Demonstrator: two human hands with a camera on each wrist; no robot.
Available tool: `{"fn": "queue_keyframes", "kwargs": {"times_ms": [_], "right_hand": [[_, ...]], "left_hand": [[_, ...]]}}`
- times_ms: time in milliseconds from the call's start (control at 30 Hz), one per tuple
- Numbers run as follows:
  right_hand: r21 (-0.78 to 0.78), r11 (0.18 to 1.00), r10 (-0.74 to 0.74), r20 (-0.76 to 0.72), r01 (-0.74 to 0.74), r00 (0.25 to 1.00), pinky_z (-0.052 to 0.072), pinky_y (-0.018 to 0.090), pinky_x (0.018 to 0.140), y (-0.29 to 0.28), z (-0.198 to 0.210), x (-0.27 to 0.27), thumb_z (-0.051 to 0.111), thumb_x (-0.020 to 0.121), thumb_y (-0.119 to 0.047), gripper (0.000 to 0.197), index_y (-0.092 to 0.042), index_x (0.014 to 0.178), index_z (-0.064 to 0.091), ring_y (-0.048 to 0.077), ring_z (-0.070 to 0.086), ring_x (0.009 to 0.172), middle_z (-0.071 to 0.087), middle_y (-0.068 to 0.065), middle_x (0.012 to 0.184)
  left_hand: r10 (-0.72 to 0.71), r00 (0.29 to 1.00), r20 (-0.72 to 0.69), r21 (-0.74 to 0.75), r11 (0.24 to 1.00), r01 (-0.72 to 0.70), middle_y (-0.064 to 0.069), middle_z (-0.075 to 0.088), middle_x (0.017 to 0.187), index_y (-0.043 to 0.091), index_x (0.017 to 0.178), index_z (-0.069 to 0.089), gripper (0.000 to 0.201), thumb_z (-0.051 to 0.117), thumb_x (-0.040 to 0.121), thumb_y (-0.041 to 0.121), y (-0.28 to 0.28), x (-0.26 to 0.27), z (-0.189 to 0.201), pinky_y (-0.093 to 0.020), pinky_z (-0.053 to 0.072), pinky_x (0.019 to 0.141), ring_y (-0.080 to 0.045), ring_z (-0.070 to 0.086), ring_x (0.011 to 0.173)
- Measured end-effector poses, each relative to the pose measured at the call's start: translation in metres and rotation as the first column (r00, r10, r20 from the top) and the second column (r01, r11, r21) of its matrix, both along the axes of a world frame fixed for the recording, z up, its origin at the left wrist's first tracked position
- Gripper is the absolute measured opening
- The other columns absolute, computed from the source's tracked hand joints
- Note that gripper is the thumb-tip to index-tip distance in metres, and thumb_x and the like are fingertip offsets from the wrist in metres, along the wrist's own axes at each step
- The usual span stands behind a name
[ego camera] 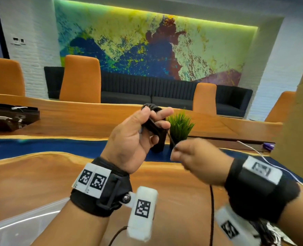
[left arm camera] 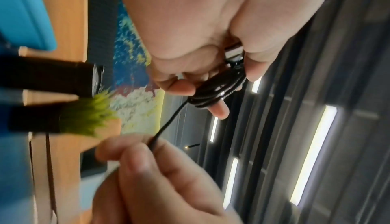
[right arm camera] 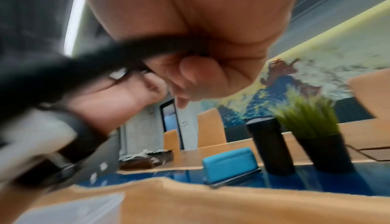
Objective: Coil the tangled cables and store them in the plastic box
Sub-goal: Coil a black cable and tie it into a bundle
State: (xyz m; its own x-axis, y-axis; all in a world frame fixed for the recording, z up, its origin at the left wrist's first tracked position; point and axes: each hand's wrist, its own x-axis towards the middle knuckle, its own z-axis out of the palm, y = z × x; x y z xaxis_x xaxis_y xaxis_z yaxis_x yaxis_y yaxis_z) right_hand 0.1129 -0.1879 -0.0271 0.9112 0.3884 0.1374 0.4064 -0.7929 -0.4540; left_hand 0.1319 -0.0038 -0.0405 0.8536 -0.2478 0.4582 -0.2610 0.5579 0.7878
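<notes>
My left hand (ego camera: 154, 121) is raised over the wooden table (ego camera: 40, 174), palm toward me, and grips a black cable coil (ego camera: 152, 110) wound round its fingers. The same coil (left arm camera: 219, 92) shows in the left wrist view, with a metal plug (left arm camera: 233, 52) held at the thumb. A taut strand (left arm camera: 171, 119) runs from the coil to my right hand (ego camera: 178, 151), which pinches it between thumb and fingertips. Below that hand the loose cable (ego camera: 212, 210) hangs toward the table. The translucent plastic box (ego camera: 23, 219) sits at the near left.
A green plant in a black pot (ego camera: 180, 126) and a black tumbler (ego camera: 159, 141) stand just behind my hands. A tangle of more cables (ego camera: 264, 229) lies near right, a white cable (ego camera: 260, 155) and cardboard box (ego camera: 299, 121) to the right. A blue case (right arm camera: 230, 162) lies on the blue strip.
</notes>
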Motion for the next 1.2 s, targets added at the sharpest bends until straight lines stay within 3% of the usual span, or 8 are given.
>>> {"fn": "queue_keyframes", "kwargs": {"times_ms": [100, 200, 367, 567, 733, 900, 1067, 1200], "right_hand": [[-0.107, 0.983, 0.145, -0.061, -0.150, 0.988, 0.046, 0.022, 0.062, 0.014, 0.002, -0.024, 0.049, 0.100, -0.031, 0.018, -0.027, 0.094, 0.065, 0.005, 0.053, 0.065, 0.056, -0.008, 0.072], [-0.030, 0.979, 0.202, 0.073, -0.201, 0.977, 0.040, 0.014, 0.054, 0.012, 0.034, -0.033, 0.054, 0.097, -0.025, 0.018, -0.024, 0.083, 0.065, 0.002, 0.049, 0.054, 0.054, -0.015, 0.060], [0.205, 0.973, 0.061, 0.208, -0.104, 0.976, 0.036, 0.022, 0.045, -0.012, 0.068, -0.004, 0.055, 0.098, -0.022, 0.020, -0.018, 0.085, 0.070, 0.005, 0.042, 0.044, 0.053, -0.006, 0.053], [0.398, 0.912, -0.142, 0.089, 0.096, 0.986, 0.030, 0.015, 0.037, -0.024, 0.031, 0.026, 0.052, 0.099, -0.020, 0.023, -0.013, 0.085, 0.069, 0.004, 0.036, 0.039, 0.047, -0.003, 0.054], [0.317, 0.943, -0.140, 0.113, 0.098, 0.984, 0.031, 0.011, 0.041, -0.021, 0.010, 0.026, 0.050, 0.100, -0.023, 0.025, -0.016, 0.088, 0.070, 0.000, 0.039, 0.041, 0.048, -0.004, 0.058], [0.376, 0.919, -0.133, 0.012, 0.119, 0.991, 0.039, 0.020, 0.045, -0.025, 0.029, 0.026, 0.051, 0.100, -0.024, 0.022, -0.017, 0.093, 0.071, 0.008, 0.044, 0.051, 0.052, -0.002, 0.063], [0.375, 0.921, 0.140, -0.059, -0.108, 0.988, 0.054, 0.029, 0.066, -0.010, 0.035, 0.021, 0.062, 0.093, -0.032, 0.035, -0.029, 0.127, 0.059, 0.011, 0.063, 0.081, 0.067, 0.001, 0.101], [0.360, 0.902, 0.229, 0.066, -0.237, 0.971, 0.050, 0.028, 0.055, 0.003, 0.034, 0.017, 0.060, 0.095, -0.023, 0.022, -0.022, 0.116, 0.065, 0.010, 0.059, 0.070, 0.067, 0.001, 0.082]], "left_hand": [[0.258, 0.916, 0.307, 0.389, 0.844, -0.369, 0.002, 0.074, 0.108, 0.022, 0.103, 0.070, 0.030, 0.051, 0.093, 0.043, -0.001, 0.006, -0.011, -0.038, 0.048, 0.090, -0.017, 0.066, 0.102], [0.238, 0.890, 0.390, 0.530, 0.732, -0.428, 0.012, 0.066, 0.079, 0.013, 0.093, 0.062, 0.034, 0.044, 0.092, 0.043, -0.001, 0.008, -0.017, -0.034, 0.045, 0.075, -0.010, 0.060, 0.081], [-0.005, 0.973, 0.230, 0.562, 0.817, -0.129, -0.030, 0.060, 0.101, 0.020, 0.088, 0.067, 0.034, 0.047, 0.090, 0.048, -0.004, 0.000, -0.016, -0.046, 0.039, 0.074, -0.026, 0.052, 0.083], [-0.141, 0.990, -0.025, 0.130, 0.981, 0.143, -0.008, 0.063, 0.085, 0.018, 0.081, 0.061, 0.017, 0.052, 0.091, 0.028, -0.006, 0.002, -0.011, -0.028, 0.031, 0.056, -0.013, 0.051, 0.063], [-0.173, 0.977, -0.125, -0.098, 0.982, 0.161, -0.003, 0.058, 0.084, 0.016, 0.084, 0.052, 0.020, 0.049, 0.094, 0.033, 0.008, 0.012, -0.010, -0.024, 0.028, 0.053, -0.011, 0.048, 0.061], [-0.067, 0.983, -0.171, -0.014, 0.998, 0.065, -0.002, 0.056, 0.079, 0.017, 0.082, 0.051, 0.022, 0.047, 0.096, 0.034, 0.009, 0.014, -0.008, -0.023, 0.027, 0.051, -0.009, 0.044, 0.058], [-0.030, 0.996, -0.089, 0.185, 0.982, 0.046, -0.003, 0.057, 0.075, 0.015, 0.084, 0.055, 0.025, 0.046, 0.100, 0.033, -0.003, 0.006, -0.010, -0.025, 0.027, 0.050, -0.010, 0.046, 0.056], [-0.002, 1.000, -0.009, 0.293, 0.956, 0.005, -0.004, 0.059, 0.077, 0.007, 0.103, 0.058, 0.028, 0.044, 0.103, 0.032, -0.008, 0.000, -0.009, -0.025, 0.032, 0.048, -0.011, 0.051, 0.059]]}}
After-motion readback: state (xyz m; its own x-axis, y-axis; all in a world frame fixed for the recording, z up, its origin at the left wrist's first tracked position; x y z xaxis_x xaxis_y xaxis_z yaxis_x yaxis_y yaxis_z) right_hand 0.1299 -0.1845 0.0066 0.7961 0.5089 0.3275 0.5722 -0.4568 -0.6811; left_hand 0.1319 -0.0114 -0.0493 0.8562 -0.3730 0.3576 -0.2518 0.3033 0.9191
